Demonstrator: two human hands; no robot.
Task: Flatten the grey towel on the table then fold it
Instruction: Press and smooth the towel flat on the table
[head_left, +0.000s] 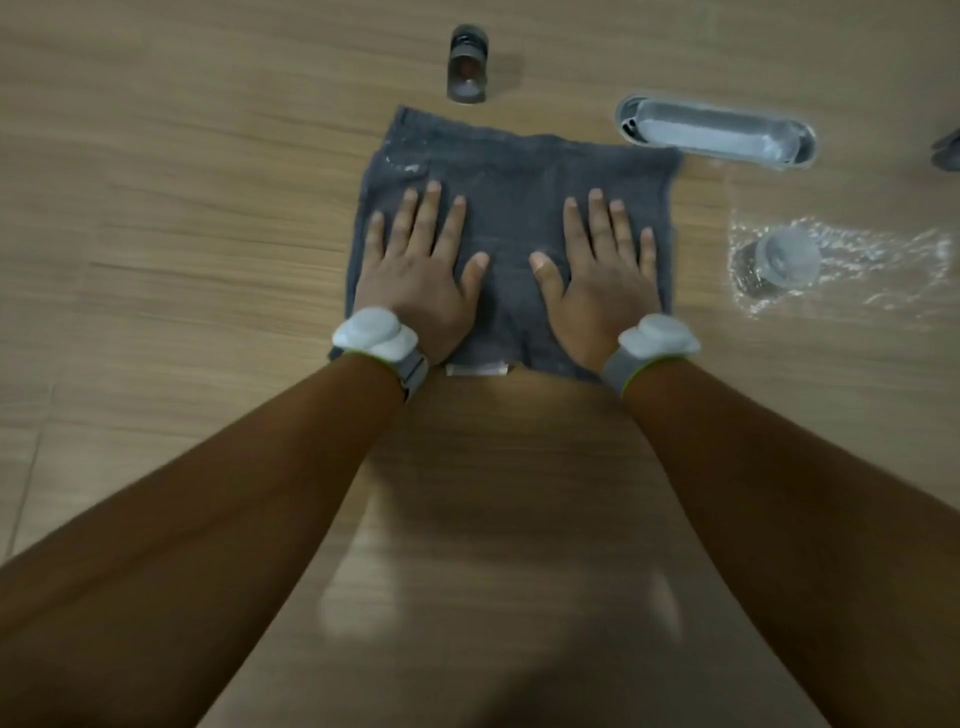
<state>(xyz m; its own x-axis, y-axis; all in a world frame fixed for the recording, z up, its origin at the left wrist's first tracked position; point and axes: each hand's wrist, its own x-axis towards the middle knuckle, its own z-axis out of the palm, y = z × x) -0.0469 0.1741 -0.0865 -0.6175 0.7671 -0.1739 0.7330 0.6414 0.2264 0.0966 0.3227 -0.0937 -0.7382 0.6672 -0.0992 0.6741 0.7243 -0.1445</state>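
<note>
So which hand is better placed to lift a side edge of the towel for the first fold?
Probably the left hand: its little finger lies almost at the left edge of the towel, while a clear bottle lies close to the right edge.

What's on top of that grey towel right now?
Both hands, the left hand and right hand, press flat on the grey towel, fingers spread. The cloth beneath the palms is hidden.
</note>
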